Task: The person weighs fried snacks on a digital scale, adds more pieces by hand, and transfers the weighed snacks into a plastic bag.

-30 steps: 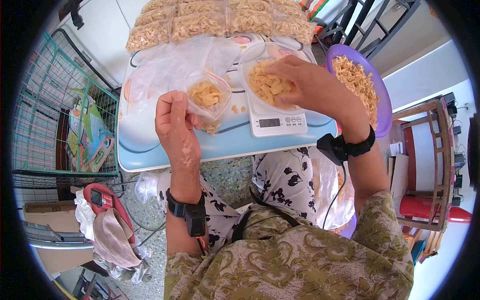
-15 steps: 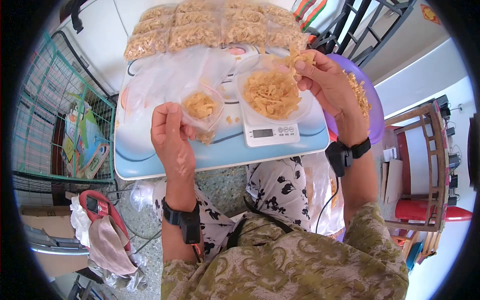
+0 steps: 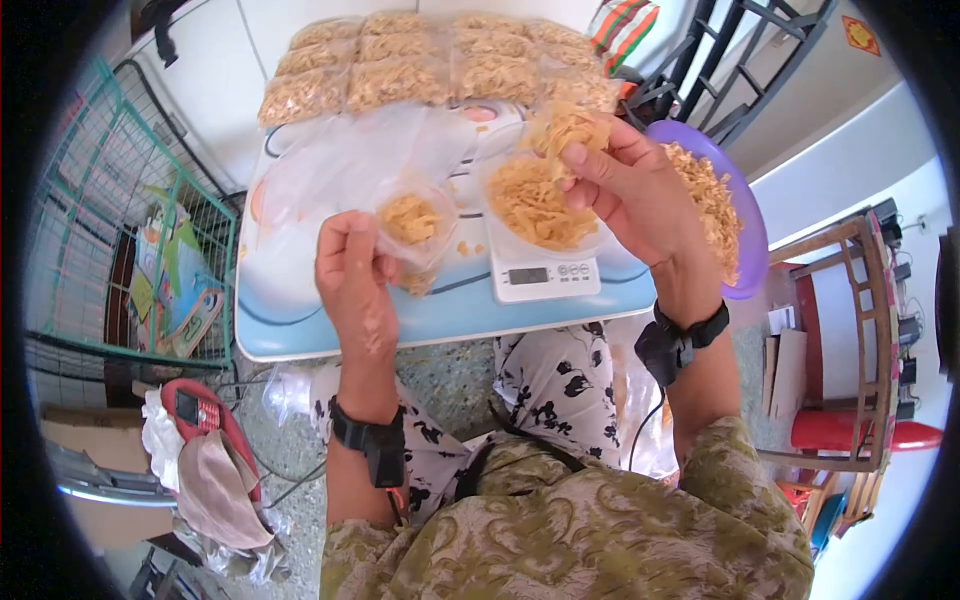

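My left hand (image 3: 355, 270) pinches the rim of a clear plastic bag (image 3: 425, 245), whose mouth stands open with some dried yellow flakes (image 3: 408, 218) inside. In my right hand (image 3: 640, 185) is a bunch of the same thin, curled dried flakes (image 3: 568, 135), held between thumb and fingers above a clear bowl. That bowl (image 3: 598, 240) contains more flakes (image 3: 540, 205) and rests on a white digital scale (image 3: 545, 285). The digits on its display are too small to read.
Several filled bags (image 3: 400, 80) are stacked at the back of the table (image 3: 300, 335). To the right is a purple basin (image 3: 755, 235) with more dried pieces. A green wire cage (image 3: 130, 220) stands left; a red stool (image 3: 250, 465) holds a phone (image 3: 197, 410) and a cloth.
My right hand has moved left with its bunch of flakes, further over the bowl. My left hand still holds the bag, and the view has shifted slightly.
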The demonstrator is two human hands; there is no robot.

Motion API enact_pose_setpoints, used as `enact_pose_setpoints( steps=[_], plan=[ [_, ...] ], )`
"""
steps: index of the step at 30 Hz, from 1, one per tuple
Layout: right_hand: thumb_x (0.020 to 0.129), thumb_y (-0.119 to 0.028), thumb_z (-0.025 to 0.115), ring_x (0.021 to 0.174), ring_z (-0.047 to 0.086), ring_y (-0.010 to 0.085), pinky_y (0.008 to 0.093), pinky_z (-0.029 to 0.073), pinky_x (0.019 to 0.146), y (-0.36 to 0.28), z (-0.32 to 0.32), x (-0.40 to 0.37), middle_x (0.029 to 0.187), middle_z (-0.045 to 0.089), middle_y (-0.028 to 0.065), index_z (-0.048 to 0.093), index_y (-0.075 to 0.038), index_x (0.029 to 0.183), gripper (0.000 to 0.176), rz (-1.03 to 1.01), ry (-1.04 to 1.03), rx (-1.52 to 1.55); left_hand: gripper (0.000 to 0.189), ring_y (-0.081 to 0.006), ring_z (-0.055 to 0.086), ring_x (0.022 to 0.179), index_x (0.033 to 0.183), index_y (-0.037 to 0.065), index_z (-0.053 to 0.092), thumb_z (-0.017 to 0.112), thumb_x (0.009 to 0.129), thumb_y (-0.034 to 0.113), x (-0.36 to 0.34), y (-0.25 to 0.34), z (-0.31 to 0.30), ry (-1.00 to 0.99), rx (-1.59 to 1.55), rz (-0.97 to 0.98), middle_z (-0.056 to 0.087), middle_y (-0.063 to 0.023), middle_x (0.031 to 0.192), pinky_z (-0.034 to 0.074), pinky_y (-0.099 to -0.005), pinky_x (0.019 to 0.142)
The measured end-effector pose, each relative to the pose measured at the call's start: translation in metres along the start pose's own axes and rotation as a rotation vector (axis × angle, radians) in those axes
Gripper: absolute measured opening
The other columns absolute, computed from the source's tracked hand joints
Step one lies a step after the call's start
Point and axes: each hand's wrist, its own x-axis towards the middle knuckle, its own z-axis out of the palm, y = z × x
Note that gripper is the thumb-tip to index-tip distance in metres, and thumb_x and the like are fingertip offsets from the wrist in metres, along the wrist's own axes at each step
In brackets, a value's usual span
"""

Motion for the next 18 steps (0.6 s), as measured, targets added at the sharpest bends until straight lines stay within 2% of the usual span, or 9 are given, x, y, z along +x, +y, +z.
enact_pose_setpoints(
  steps=[2,4,6,7,10,11,13,16,18],
  plan=[
    [0.09,-0.01,0.07,0.067,0.06,0.0071,0.0203,0.048,0.06,0.005,0.021,0.0,0.081,0.064,-0.0003,0.064,-0.001,0.109,0.022,-0.085,-0.061,-0.403,0.011,-0.0061,0.045,0.054,0.093,0.006,0.058,0.062,0.096,0.016,0.0,0.0,0.0,0.015,0.008,0.003,0.051,0.0026,0.069,0.036,-0.021,0.048],
    [0.088,-0.012,0.07,0.067,0.058,0.0046,0.0213,0.046,0.059,0.013,0.043,0.0,0.074,0.06,-0.0019,0.066,-0.002,0.107,0.022,-0.121,-0.068,-0.451,0.012,-0.007,0.044,0.055,0.093,0.008,0.056,0.059,0.097,0.018,-0.001,0.002,0.002,-0.011,0.053,-0.005,0.048,0.0029,0.067,0.034,-0.0225,0.049],
    [0.087,-0.015,0.07,0.066,0.057,0.0069,0.0244,0.046,0.06,0.023,0.049,0.007,0.076,0.062,0.0033,0.065,-0.003,0.11,0.027,-0.23,-0.159,-0.826,0.012,-0.0069,0.044,0.055,0.093,0.008,0.056,0.06,0.097,0.019,-0.002,0.003,0.003,-0.007,0.048,-0.017,0.048,0.0029,0.067,0.035,-0.0225,0.049],
    [0.084,-0.012,0.067,0.067,0.061,0.0181,0.0321,0.048,0.061,0.026,0.059,0.009,0.081,0.062,0.0106,0.064,-0.004,0.107,0.025,-0.326,-0.166,-0.964,0.013,-0.0068,0.044,0.055,0.093,0.008,0.056,0.06,0.097,0.019,-0.003,0.004,0.004,-0.02,0.042,-0.016,0.048,0.0029,0.068,0.034,-0.0226,0.049],
    [0.084,-0.006,0.066,0.069,0.061,0.0219,0.0321,0.048,0.062,0.047,0.068,0.019,0.092,0.064,0.011,0.063,-0.002,0.105,0.022,-0.55,-0.236,-1.213,0.013,-0.0066,0.043,0.056,0.093,0.008,0.057,0.06,0.097,0.02,-0.004,0.005,0.004,-0.033,0.034,-0.018,0.049,0.003,0.068,0.034,-0.0226,0.05],
    [0.084,-0.006,0.066,0.069,0.061,0.0219,0.0321,0.048,0.062,0.053,0.072,0.021,0.092,0.064,0.011,0.063,-0.002,0.105,0.022,-0.549,-0.24,-1.213,0.014,-0.0065,0.043,0.056,0.093,0.008,0.057,0.06,0.097,0.02,-0.004,0.006,0.004,-0.037,0.032,-0.021,0.05,0.0031,0.069,0.034,-0.0226,0.051],
    [0.082,-0.004,0.063,0.078,0.062,0.0348,0.0397,0.049,0.067,0.062,0.081,0.022,0.095,0.063,0.0162,0.061,-0.002,0.103,0.021,-0.613,-0.218,-1.32,0.015,-0.0059,0.043,0.055,0.093,0.007,0.057,0.061,0.097,0.022,-0.004,0.006,0.003,-0.034,0.028,-0.016,0.051,0.0028,0.067,0.036,-0.022,0.05],
    [0.083,-0.005,0.063,0.086,0.062,0.0381,0.0435,0.049,0.072,0.06,0.096,0.016,0.099,0.062,0.0161,0.06,-0.003,0.105,0.022,-0.469,-0.158,-1.284,0.017,-0.0053,0.044,0.054,0.093,0.007,0.057,0.062,0.096,0.023,-0.004,0.008,0.001,-0.029,0.026,-0.016,0.052,0.0025,0.066,0.037,-0.0213,0.05],
    [0.083,-0.006,0.061,0.084,0.061,0.0393,0.0452,0.049,0.071,0.061,0.097,0.014,0.094,0.06,0.0182,0.058,-0.002,0.099,0.017,-0.548,-0.172,-1.272,0.017,-0.0052,0.044,0.054,0.093,0.007,0.057,0.062,0.096,0.023,-0.004,0.009,0.001,-0.026,0.028,-0.02,0.052,0.0025,0.066,0.037,-0.0211,0.049]
  ],
)
